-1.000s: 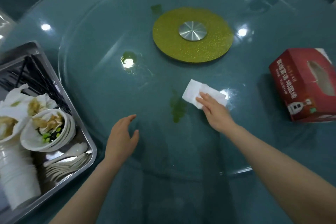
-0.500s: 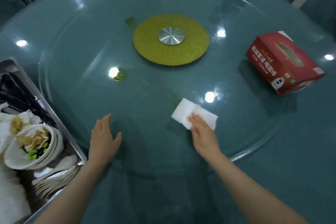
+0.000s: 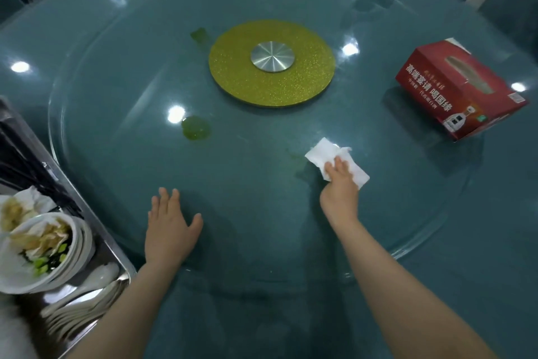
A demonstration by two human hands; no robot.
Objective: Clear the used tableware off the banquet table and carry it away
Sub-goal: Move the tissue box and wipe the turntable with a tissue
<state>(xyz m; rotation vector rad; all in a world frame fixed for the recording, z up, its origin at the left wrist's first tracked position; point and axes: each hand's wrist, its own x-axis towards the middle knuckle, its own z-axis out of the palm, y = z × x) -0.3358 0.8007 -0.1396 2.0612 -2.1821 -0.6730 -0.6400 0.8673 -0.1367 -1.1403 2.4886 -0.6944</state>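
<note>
Nearest, the left hand (image 3: 168, 227) lies flat and spread on the glass turntable (image 3: 116, 154), holding nothing. Left of it, a steel tray (image 3: 96, 219) holds stacked bowls (image 3: 43, 254) with food scraps, and white spoons (image 3: 81, 303). Ahead to the right, the right hand (image 3: 339, 187) presses its fingers down on a white napkin (image 3: 326, 154). Beyond that hand sit a green spill (image 3: 196, 128), a gold disc (image 3: 272, 63) and a red tissue box (image 3: 460, 87).
</note>
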